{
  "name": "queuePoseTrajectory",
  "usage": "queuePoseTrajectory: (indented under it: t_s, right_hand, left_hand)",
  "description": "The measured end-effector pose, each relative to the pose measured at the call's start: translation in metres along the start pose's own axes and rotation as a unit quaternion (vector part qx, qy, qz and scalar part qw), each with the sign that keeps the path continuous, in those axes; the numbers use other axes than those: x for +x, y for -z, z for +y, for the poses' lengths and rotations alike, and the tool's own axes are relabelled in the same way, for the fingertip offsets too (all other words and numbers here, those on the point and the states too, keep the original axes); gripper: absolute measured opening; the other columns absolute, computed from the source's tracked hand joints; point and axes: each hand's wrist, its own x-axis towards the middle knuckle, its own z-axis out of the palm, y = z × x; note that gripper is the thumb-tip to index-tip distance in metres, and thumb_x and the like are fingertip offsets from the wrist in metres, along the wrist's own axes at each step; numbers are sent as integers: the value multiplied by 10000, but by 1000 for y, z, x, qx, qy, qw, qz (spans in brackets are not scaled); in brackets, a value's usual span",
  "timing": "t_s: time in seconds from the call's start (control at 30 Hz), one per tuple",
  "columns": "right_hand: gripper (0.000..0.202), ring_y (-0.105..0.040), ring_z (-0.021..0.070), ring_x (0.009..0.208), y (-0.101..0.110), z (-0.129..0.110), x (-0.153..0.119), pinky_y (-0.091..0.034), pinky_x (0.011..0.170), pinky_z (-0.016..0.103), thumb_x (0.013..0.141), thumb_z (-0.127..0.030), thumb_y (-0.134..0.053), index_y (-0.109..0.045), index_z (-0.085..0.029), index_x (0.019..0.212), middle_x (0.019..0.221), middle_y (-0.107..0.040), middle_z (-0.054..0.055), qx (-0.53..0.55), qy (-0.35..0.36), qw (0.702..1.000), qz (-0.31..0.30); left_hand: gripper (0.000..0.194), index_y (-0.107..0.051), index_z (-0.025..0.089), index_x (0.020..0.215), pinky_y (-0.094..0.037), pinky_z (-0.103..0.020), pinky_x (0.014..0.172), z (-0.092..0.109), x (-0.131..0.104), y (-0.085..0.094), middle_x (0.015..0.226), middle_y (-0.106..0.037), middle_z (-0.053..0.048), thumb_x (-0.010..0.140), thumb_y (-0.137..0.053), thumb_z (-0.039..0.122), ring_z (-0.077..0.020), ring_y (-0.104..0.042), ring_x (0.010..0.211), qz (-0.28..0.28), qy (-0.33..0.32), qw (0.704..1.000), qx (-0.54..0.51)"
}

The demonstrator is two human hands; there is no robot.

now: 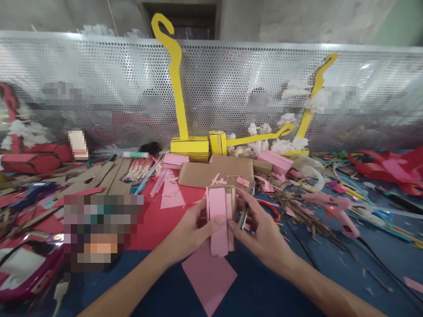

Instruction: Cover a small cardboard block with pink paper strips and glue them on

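A small cardboard box, partly covered with pink paper, is held up between my two hands at the centre. My left hand is closed round its left side, thumb pressed flat on the pink front. At the box's right edge my right hand has its thumb against the side. A slim grey metal tool, perhaps a cutter, is tucked among the right fingers; its exact kind is unclear. Beneath the box lies a pink paper sheet. Bare brown cardboard shows along the box's right edge.
Behind my hands lie a cardboard sheet and red paper. A pink hot glue gun with a black cord rests at right, beside red-handled scissors. Yellow paper hook shapes stand before a perforated metal panel.
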Motion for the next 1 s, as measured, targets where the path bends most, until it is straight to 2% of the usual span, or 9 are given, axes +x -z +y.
queuePoseTrajectory:
  t_s: [0.2, 0.4, 0.6, 0.83, 1.0]
  right_hand:
    - [653, -749, 244, 1061, 2, 1, 2, -644, 883, 347, 915, -247, -674, -417, -219, 1514, 1279, -713, 130, -4, -3, 1000, 30]
    - [613, -753, 221, 988, 1, 4, 0, -647, 823, 311, 913, -279, -678, -460, -210, 1482, 1222, -728, 121, -16, -2, 999, 49]
    - [489, -750, 200, 869, 0, 1, 2, -642, 723, 266, 905, -275, -666, -551, -197, 1373, 1054, -749, 86, -12, -8, 998, 69]
    - [367, -725, 211, 805, 1, -8, 4, -629, 700, 276, 913, -336, -654, -625, -190, 1249, 945, -753, 75, -23, 4, 995, 102]
    - [334, -666, 179, 764, 4, -3, 3, -568, 654, 242, 936, -403, -630, -652, -168, 1171, 887, -723, 53, -48, 2, 992, 121]
  left_hand:
    - [487, -561, 219, 1399, -576, -408, 968, 2, 1, -1, 1380, -656, -131, 957, -655, 400, -289, -685, 1180, -18, -1, 1000, 1]
    - [499, -569, 206, 1384, -581, -423, 961, 3, 0, -2, 1340, -678, -131, 939, -672, 407, -298, -695, 1155, -14, -4, 1000, 14]
    - [498, -562, 212, 1387, -586, -414, 933, 5, 0, -3, 1273, -702, -118, 940, -660, 410, -299, -702, 1116, -14, -8, 998, 62]
    - [502, -568, 227, 1375, -595, -420, 890, 3, -3, -4, 1212, -718, -107, 928, -660, 439, -307, -708, 1059, -10, -1, 996, 88]
    - [543, -545, 221, 1400, -590, -360, 814, 0, -5, -3, 1260, -685, -136, 917, -676, 430, -287, -683, 1072, -25, -5, 992, 120]
